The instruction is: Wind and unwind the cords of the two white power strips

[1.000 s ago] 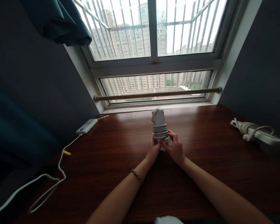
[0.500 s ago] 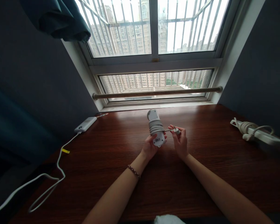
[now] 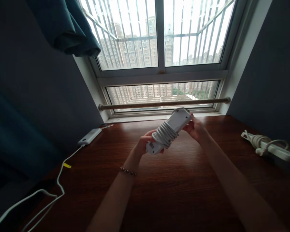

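Observation:
A white power strip point(image 3: 179, 120) is held up over the wooden desk, tilted with its far end to the upper right. Its grey-white cord point(image 3: 165, 134) is wound around the middle in several turns. My left hand point(image 3: 146, 141) grips the lower left end, thumb on the near face and fingertips showing beneath. At the upper right end, my right hand point(image 3: 195, 127) holds the strip's edge, its fingers partly behind it. The cord's plug cannot be seen.
On the right of the desk point(image 3: 181, 193) lies another white power strip point(image 3: 280, 151) with its cord wrapped round it. A white box-shaped device point(image 3: 90, 136) with a white cable point(image 3: 60, 175) and yellow tag sits at left. The window point(image 3: 160, 77) has a horizontal rail point(image 3: 159, 104).
My right hand has let go of the plug and moved up to the strip's far end. The strip has turned clockwise and come closer. The view has tipped slightly upward.

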Tool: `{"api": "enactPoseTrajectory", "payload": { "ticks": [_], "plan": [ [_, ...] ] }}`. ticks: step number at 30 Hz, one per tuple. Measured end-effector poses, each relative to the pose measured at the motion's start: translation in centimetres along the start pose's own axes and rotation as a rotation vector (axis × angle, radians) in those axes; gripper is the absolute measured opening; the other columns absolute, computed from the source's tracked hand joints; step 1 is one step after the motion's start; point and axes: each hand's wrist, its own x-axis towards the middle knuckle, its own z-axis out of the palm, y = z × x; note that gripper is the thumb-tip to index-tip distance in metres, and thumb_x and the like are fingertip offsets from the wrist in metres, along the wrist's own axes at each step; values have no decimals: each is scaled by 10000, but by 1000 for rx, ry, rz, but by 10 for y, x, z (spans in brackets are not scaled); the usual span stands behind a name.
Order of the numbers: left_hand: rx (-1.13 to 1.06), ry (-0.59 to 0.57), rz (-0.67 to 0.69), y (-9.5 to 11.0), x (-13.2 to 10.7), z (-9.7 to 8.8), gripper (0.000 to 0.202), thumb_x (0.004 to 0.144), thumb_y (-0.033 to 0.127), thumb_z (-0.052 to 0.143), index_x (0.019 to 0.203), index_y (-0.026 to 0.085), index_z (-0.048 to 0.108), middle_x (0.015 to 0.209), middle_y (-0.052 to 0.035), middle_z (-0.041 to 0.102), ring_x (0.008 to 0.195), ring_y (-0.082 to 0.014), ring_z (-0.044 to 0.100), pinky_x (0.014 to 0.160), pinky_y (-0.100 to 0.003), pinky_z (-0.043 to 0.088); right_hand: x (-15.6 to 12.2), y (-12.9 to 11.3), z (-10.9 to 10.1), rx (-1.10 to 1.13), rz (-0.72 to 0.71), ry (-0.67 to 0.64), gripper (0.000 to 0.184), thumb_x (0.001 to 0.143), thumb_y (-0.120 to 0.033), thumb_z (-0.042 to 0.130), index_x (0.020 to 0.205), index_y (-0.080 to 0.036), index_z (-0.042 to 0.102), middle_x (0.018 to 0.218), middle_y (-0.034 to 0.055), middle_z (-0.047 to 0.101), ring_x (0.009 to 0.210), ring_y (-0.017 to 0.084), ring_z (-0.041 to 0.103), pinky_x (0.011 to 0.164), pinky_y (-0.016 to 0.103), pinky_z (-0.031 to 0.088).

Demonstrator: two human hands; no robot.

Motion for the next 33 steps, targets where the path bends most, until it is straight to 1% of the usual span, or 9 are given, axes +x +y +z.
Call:
{"api": "enactPoseTrajectory", "payload": {
  "ticks": [4,9,14,16,18,20,23,28,33],
  "plan": [
    [118,-9,-35,43,0,7,643,547,125,523,1190,117,522,796,-100,684,623,-255,647,506,-341,508,10,-23,27,-12,-24,-54,251,863,-401,478,846,-177,591,783,42,700,721,190,664,689,344,543],
    [263,-37,-167,57,-6,24,529,630,142,553,1159,149,551,824,-93,681,674,-237,643,529,-326,517,1,-28,32,-4,-60,-137,396,864,-513,416,896,-163,599,916,93,696,806,232,666,705,389,533],
    [286,107,-168,60,-7,27,380,635,185,581,1008,115,611,761,-101,672,663,-245,641,504,-317,513,-16,-54,34,50,-432,40,396,840,-564,439,887,-189,557,702,20,659,786,203,658,695,396,529],
    [240,201,-109,62,-5,31,335,617,199,592,934,96,617,739,-109,670,629,-239,638,493,-316,509,-29,-63,42,47,-544,103,432,785,-615,486,884,-199,547,588,-39,575,607,145,618,608,339,528],
    [169,308,-21,63,-1,40,288,605,208,595,863,80,613,709,-118,666,605,-235,632,488,-322,507,-44,-64,55,-21,-575,115,422,698,-569,629,874,-194,550,520,-89,467,434,71,478,486,244,476],
    [89,398,76,61,3,52,261,610,215,589,826,68,605,698,-124,662,598,-233,628,495,-327,506,-56,-56,70,-152,-510,92,426,590,-400,776,889,-185,562,524,-106,421,404,32,380,408,179,386],
    [1,467,176,56,7,68,264,639,232,571,838,61,597,711,-127,663,594,-226,628,504,-315,494,-65,-30,92,-369,-325,63,489,510,-263,818,923,-166,575,562,-92,434,437,33,376,373,165,323],
    [-36,528,258,48,10,76,276,620,241,589,855,98,581,651,-68,643,565,-211,616,523,-322,490,-62,9,111,-309,-237,58,520,519,-305,805,924,-203,494,617,-94,449,444,31,410,356,140,291],
    [59,553,287,48,10,72,306,610,239,604,890,118,584,646,-23,623,499,-147,562,478,-272,464,-57,13,108,-168,-60,-69,457,573,-394,779,837,-205,457,597,-82,473,395,19,379,314,118,247]
  ]
}}
